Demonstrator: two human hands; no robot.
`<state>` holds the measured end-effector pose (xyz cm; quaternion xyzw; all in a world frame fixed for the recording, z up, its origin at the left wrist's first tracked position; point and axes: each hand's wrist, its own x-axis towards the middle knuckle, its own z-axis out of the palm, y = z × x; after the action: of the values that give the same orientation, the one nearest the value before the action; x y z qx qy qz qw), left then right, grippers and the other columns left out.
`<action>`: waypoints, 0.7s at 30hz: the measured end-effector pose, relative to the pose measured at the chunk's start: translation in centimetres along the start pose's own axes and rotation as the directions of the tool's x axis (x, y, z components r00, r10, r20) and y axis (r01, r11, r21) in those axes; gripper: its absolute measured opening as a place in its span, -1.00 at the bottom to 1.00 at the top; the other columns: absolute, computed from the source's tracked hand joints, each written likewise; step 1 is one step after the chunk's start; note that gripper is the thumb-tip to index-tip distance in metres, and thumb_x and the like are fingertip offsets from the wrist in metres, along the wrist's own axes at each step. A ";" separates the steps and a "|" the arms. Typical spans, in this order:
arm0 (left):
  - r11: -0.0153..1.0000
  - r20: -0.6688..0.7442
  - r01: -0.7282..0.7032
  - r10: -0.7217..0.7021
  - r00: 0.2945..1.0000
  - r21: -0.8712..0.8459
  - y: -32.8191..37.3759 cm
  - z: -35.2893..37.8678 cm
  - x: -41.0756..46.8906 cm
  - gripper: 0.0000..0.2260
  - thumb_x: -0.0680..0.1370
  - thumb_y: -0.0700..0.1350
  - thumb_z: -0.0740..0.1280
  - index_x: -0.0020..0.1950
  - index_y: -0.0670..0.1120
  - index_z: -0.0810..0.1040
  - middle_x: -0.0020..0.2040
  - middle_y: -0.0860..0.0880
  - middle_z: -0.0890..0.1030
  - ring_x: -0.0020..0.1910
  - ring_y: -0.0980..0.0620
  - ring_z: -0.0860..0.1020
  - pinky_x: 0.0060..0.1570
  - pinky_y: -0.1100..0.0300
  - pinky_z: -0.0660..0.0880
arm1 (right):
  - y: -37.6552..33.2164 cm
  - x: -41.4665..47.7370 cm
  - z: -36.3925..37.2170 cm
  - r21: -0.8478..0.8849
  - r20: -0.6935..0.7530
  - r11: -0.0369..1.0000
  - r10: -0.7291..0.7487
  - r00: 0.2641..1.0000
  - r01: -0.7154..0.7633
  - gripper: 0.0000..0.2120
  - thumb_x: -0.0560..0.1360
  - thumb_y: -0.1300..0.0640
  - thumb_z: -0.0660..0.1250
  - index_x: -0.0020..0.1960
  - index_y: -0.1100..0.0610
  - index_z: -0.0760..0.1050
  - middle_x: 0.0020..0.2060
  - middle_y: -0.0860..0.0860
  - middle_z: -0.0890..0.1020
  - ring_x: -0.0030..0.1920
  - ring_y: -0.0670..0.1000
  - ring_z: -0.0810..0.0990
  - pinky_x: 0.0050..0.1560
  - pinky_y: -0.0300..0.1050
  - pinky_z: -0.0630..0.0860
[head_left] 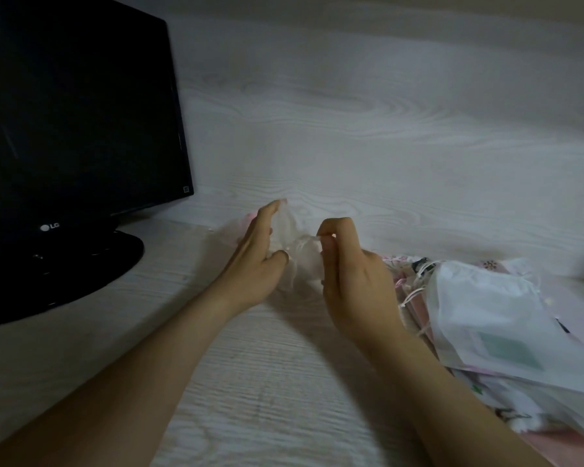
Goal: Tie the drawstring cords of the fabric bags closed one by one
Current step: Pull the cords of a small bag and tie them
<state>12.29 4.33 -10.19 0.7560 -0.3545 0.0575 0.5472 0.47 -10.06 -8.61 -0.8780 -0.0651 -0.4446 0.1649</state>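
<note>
- Sheer bag (295, 264) lies on the desk (250, 382) between my hands; I judge it mid-tie.
- Left hand (257, 261) pinches its fabric; right hand (348, 274) pinches the cord (312, 238).
- Pile of bags (486, 315), right, seemingly awaits tying.

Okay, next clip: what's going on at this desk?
A person is working on a small sheer white bag held between both hands at the desk. The left hand grips the bag's fabric between thumb and fingers, while the right hand pinches its drawstring cord at the gathered neck. Whether a knot has formed is too blurred to tell. A pile of bags lies at the right; a dark monitor stands at the left.
</note>
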 end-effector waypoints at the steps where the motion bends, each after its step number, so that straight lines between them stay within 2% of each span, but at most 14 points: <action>1: 1.000 0.009 -0.019 0.019 1.000 -0.004 0.0 -0.1 0.0 -0.28 0.59 -0.25 0.27 0.58 0.37 0.16 0.63 0.14 0.22 0.63 0.10 0.20 0.60 -0.06 0.25 | -0.2 0.0 -0.1 -0.006 -0.015 1.000 -0.007 1.000 0.007 -0.90 0.74 -0.02 0.03 0.12 -0.04 0.28 -0.43 -0.13 0.38 -0.44 0.05 0.39 -0.39 -0.08 0.18; 3: 0.997 -0.013 -0.056 0.057 0.998 0.043 0.2 -0.2 0.0 -0.32 0.57 -0.32 0.30 0.56 0.25 0.27 0.57 0.16 0.26 0.58 0.17 0.21 0.60 -0.02 0.25 | -0.4 0.1 -0.1 0.018 -0.048 1.000 0.008 0.999 -0.007 -0.86 0.74 -0.04 0.01 0.11 -0.04 0.30 -0.42 -0.15 0.36 -0.42 -0.02 0.36 -0.37 -0.08 0.17; 5: 0.995 -0.062 -0.071 0.075 0.995 0.071 0.4 -0.3 0.0 -0.56 0.54 -0.26 0.32 0.34 0.12 0.42 0.39 0.10 0.41 0.40 0.14 0.38 0.46 0.01 0.37 | -0.6 0.3 -0.1 0.109 -0.123 0.993 0.065 0.990 -0.051 -0.81 0.73 -0.04 0.01 0.12 0.01 0.35 -0.44 -0.14 0.37 -0.44 -0.06 0.38 -0.40 -0.03 0.21; 7: 0.998 -0.084 -0.036 0.040 0.996 0.049 0.7 -0.3 -0.1 -0.81 0.56 -0.17 0.30 0.09 0.09 0.42 0.08 0.09 0.52 0.05 0.12 0.50 0.09 0.04 0.46 | -0.9 0.5 -0.3 0.214 -0.221 0.971 0.158 0.962 -0.110 -0.78 0.73 -0.02 0.03 0.17 0.04 0.40 -0.47 -0.10 0.37 -0.45 -0.05 0.41 -0.41 -0.03 0.28; 8: 1.000 -0.103 -0.015 0.017 0.994 0.024 0.8 -0.3 0.0 -0.84 0.59 -0.17 0.30 -0.01 0.08 0.39 -0.08 0.09 0.50 -0.13 0.12 0.48 -0.08 0.07 0.41 | -0.9 0.6 -0.4 0.259 -0.247 0.955 0.212 0.946 -0.146 -0.78 0.73 0.00 0.04 0.22 0.03 0.41 -0.48 -0.09 0.37 -0.45 -0.06 0.42 -0.41 -0.11 0.28; 10: 1.000 -0.147 0.014 -0.017 0.989 -0.025 0.8 -0.4 0.2 -0.80 0.62 -0.19 0.29 -0.11 0.04 0.33 -0.25 0.13 0.43 -0.29 0.13 0.39 -0.23 0.09 0.33 | -0.9 0.4 -0.5 0.348 -0.231 0.914 0.301 0.925 -0.210 -0.78 0.73 0.05 0.09 0.34 0.02 0.37 -0.49 -0.08 0.40 -0.45 -0.09 0.43 -0.40 -0.25 0.28; 12: 0.998 -0.164 0.028 -0.037 0.986 -0.060 0.9 -0.7 0.3 -0.82 0.65 -0.17 0.27 -0.11 0.03 0.36 -0.28 0.14 0.43 -0.31 0.14 0.39 -0.25 0.11 0.33 | -0.7 0.1 -0.2 0.421 -0.162 0.870 0.351 0.922 -0.257 -0.68 0.70 0.12 0.16 0.43 -0.01 0.27 -0.44 -0.06 0.46 -0.43 -0.10 0.45 -0.35 -0.22 0.38; 14: 0.996 -0.177 0.025 -0.040 0.983 -0.083 1.0 -1.0 0.6 -0.90 0.70 -0.14 0.25 -0.01 0.01 0.41 -0.21 0.08 0.52 -0.26 0.09 0.45 -0.22 0.10 0.39 | -0.2 -0.1 0.4 0.434 -0.097 0.850 0.374 0.922 -0.299 -0.54 0.62 0.18 0.24 0.45 -0.07 0.20 -0.31 -0.05 0.57 -0.36 -0.06 0.56 -0.27 0.01 0.55; 16: 0.994 -0.214 0.062 -0.079 0.974 -0.085 0.8 -1.2 0.8 -0.95 0.74 -0.10 0.20 0.12 0.04 0.43 -0.09 -0.03 0.60 -0.21 -0.03 0.55 -0.21 0.02 0.50 | 0.3 -0.1 1.2 0.410 -0.024 0.850 0.373 0.928 -0.331 -0.50 0.57 0.23 0.28 0.40 -0.10 0.22 -0.11 -0.03 0.64 -0.23 -0.03 0.65 -0.21 0.10 0.63; 17: 0.995 -0.247 0.083 -0.094 0.965 -0.055 0.6 -1.4 0.8 -0.95 0.75 -0.09 0.19 0.16 0.04 0.43 -0.06 -0.05 0.61 -0.19 -0.05 0.57 -0.23 0.00 0.52 | 0.6 -0.1 1.7 0.392 0.009 0.860 0.353 0.936 -0.328 -0.52 0.55 0.25 0.30 0.37 -0.09 0.27 -0.01 -0.03 0.63 -0.16 -0.05 0.67 -0.17 0.10 0.64; 19: 0.993 -0.346 0.110 -0.087 0.934 0.048 -0.3 -1.7 1.0 -0.94 0.75 -0.12 0.19 0.19 0.01 0.42 -0.02 -0.04 0.61 -0.14 0.01 0.57 -0.25 0.12 0.47 | 0.7 -0.2 2.5 0.312 0.082 0.902 0.287 0.954 -0.298 -0.57 0.52 0.26 0.32 0.32 -0.04 0.38 0.15 -0.03 0.56 -0.04 -0.07 0.64 -0.05 0.09 0.63; 21: 0.982 -0.446 0.136 -0.063 0.893 0.134 -1.4 -2.2 1.2 -0.95 0.73 -0.14 0.20 0.17 -0.01 0.42 0.03 -0.06 0.61 -0.05 -0.03 0.58 -0.19 0.13 0.44 | 0.6 -0.5 3.3 0.205 0.189 0.940 0.234 0.954 -0.271 -0.60 0.51 0.23 0.34 0.32 0.02 0.44 0.28 -0.01 0.44 0.03 -0.02 0.59 0.09 0.06 0.59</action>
<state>14.69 5.83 -9.84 0.7824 -0.1768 0.2272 0.5522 2.89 -9.49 -11.00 -0.8873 -0.0155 -0.3365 0.3149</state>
